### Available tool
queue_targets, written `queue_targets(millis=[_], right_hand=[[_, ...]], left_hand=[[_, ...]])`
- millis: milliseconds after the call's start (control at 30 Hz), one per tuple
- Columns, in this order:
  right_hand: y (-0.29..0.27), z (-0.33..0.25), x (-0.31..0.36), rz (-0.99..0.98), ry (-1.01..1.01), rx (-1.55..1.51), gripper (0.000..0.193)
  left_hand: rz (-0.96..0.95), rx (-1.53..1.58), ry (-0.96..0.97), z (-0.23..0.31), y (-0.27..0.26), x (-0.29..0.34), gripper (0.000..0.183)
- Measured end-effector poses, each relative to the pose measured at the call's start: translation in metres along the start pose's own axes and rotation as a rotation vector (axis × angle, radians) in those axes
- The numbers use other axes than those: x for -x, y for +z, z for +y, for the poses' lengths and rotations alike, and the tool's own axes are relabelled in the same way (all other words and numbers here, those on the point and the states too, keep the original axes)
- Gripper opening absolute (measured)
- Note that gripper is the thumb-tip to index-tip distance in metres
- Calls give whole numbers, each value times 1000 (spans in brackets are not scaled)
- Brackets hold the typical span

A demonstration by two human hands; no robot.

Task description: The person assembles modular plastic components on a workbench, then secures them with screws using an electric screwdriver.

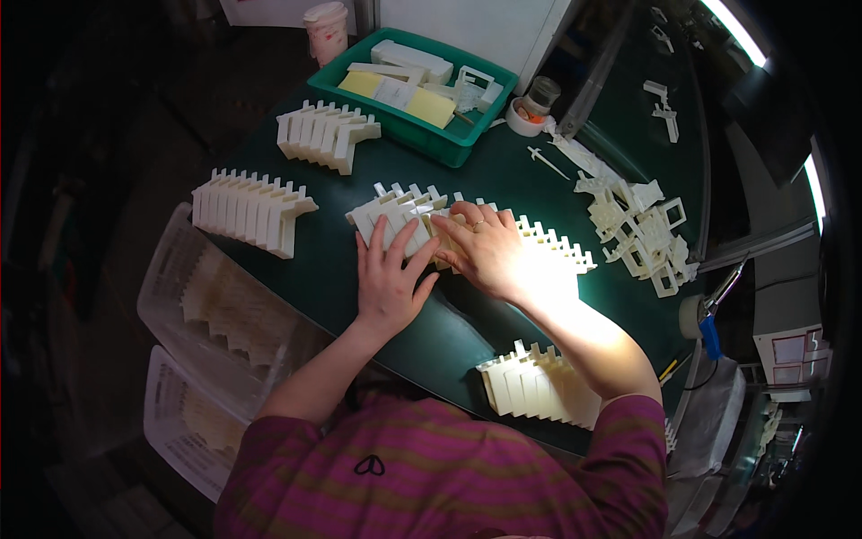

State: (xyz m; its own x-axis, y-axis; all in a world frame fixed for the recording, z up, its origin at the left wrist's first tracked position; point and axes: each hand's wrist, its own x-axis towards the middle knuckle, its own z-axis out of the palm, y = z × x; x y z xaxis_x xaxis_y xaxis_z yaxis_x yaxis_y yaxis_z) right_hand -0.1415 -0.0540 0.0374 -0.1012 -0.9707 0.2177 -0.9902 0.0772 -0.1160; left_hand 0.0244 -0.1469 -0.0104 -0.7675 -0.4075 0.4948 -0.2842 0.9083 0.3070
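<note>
A row of overlapping white plastic parts (366, 216) with small tabs along the far edge lies across the middle of the table. Over its left part my left hand (388, 278) rests, fingers stretched and spread on the parts' faces. My right hand (492, 253) bends over the middle of the same row, thumb and index finger on either side of a white part beside the left fingertips. Its other fingers curl over the far edge, where what they touch is partly hidden. Strong light washes out the right wrist and the parts next to it.
Similar stacked rows stand at the far left (323, 136), left edge (247, 214) and near right (530, 386). Behind is a green tray (458, 151) holding parts and yellow paper. Loose white frames (637, 225) heap at right, near a blue-handled tool (710, 337). Clear bins (162, 287) stand lower left.
</note>
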Motion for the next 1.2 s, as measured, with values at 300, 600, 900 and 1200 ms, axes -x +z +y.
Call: queue_targets(millis=[300,600,900,1200], right_hand=[[2,-5,-1,63,-4,43,59],[-25,29,34,211,193,-234,49],[-30,78,162,338,1067,-955,22],[-53,54,148,371,517,-28,32]], left_hand=[[28,-17,-12,-1,2,2,58],[-1,45,14,-5,1,4,59],[202,1005,-501,-49,15,1,66],[112,149,-207,-10,-20,-34,64]])
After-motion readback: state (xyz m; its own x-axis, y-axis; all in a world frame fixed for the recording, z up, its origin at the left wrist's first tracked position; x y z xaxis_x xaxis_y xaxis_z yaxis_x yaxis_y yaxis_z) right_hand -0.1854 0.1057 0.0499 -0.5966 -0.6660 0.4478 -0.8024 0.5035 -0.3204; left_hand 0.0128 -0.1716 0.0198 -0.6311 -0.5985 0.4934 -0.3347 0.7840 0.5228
